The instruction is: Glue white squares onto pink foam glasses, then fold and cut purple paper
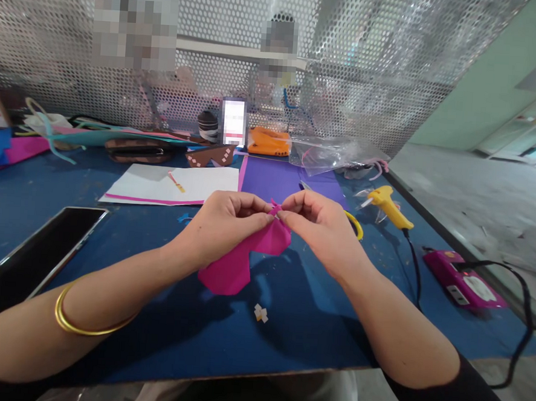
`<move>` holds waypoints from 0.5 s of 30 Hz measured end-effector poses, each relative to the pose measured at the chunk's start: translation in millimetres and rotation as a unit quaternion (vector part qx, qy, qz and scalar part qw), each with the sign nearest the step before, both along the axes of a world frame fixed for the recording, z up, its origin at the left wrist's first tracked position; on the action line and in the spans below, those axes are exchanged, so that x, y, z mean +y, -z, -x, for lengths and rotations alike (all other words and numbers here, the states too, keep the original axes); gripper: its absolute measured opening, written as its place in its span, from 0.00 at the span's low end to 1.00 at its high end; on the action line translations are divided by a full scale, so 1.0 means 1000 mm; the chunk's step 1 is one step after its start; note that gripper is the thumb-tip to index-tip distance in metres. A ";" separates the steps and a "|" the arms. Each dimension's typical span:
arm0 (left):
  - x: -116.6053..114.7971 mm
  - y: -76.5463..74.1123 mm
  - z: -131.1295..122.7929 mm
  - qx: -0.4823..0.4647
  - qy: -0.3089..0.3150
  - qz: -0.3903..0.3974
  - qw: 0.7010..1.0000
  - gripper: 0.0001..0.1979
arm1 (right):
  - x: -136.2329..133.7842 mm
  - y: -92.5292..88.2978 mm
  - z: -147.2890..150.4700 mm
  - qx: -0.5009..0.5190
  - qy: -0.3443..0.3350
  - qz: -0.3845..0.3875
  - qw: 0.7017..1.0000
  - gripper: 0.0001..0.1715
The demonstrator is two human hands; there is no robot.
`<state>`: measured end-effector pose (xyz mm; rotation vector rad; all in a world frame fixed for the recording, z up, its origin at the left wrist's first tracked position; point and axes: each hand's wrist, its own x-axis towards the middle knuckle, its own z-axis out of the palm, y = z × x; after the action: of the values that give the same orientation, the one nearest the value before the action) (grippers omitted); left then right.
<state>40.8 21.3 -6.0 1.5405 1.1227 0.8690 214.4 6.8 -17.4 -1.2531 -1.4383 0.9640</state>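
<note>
Magenta paper (230,271), probably light, soft to crease and best taken by its edges, sits over the blue table (304,348), long axis slanting from a broad lower-left end to its upper-right tip. Left hand (221,222) and right hand (318,228) pinch that tip; rightward, yellow glue gun (390,207)!

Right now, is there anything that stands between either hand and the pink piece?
Nothing visible stands between them: the left hand and the right hand both pinch the pink piece near its upper end.
</note>
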 end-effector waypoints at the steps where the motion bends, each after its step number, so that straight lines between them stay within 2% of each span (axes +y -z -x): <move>1: 0.000 0.000 0.000 0.001 0.001 -0.002 1.000 0.07 | 0.000 0.000 0.000 -0.002 0.001 -0.002 1.000 0.06; 10: 0.001 -0.009 0.003 -0.022 -0.019 -0.001 1.000 0.06 | 0.001 -0.002 -0.004 0.065 -0.001 0.036 0.997 0.09; 15: 0.002 -0.006 0.003 -0.037 -0.013 0.009 0.999 0.08 | 0.003 0.002 -0.003 0.107 0.000 0.028 0.994 0.11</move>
<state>37.9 22.9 0.2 1.4708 1.0964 0.9239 217.5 9.6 -19.7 -1.1518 -1.2520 1.1093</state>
